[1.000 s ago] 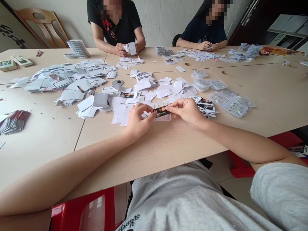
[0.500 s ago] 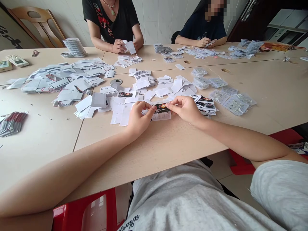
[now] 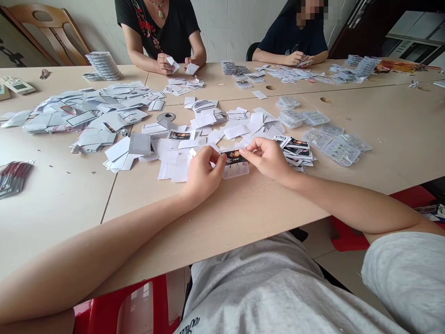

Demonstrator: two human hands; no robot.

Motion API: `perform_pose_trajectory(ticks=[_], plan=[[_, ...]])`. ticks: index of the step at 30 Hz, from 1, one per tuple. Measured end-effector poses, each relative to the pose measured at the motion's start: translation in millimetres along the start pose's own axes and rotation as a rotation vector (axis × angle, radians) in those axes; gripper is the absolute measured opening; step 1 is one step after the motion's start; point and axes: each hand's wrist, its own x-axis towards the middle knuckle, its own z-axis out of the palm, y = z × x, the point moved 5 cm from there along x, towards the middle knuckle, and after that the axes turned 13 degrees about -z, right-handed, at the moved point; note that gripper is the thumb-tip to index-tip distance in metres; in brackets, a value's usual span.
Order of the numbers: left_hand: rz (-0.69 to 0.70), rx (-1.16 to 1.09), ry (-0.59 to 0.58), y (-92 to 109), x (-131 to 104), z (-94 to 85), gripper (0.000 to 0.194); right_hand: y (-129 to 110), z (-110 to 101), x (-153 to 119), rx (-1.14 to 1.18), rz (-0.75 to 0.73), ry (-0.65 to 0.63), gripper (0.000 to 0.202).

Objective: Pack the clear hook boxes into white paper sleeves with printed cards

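Note:
Close to the table's near edge, a clear plastic box [image 3: 236,170] with small hooks inside lies between my hands. Across its upper part is a black printed label [image 3: 233,157] with an orange mark. My left hand [image 3: 206,174] is closed, thumb and forefinger pinching the label's left end; its other fingers are hidden. At the opposite end, the thumb and forefinger of my right hand [image 3: 269,160] grip the label's corner. A stack of black-and-white labels [image 3: 298,152] sits beside my right hand. White paper packets [image 3: 172,164] lie beside my left hand.
Several filled plastic boxes [image 3: 340,152] stand to the right. A large heap of white packets [image 3: 93,111] and a tape roll [image 3: 166,117] lie left of centre. Across the table [image 3: 215,222], two people handle small items near a stack of boxes [image 3: 104,65].
My left thumb has shifted slightly along the label, and the box has tilted a little. Across the table, one person's hands have moved apart, each with a white piece.

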Motion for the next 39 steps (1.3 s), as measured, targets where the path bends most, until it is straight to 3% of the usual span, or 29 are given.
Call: perform_pose_trajectory(ticks=[39], plan=[[0.066,0.042,0.053,5.1,-2.1,1.5,0.022,-9.5,-0.7,2.3,-0.041,0.002,-0.033,0.024]])
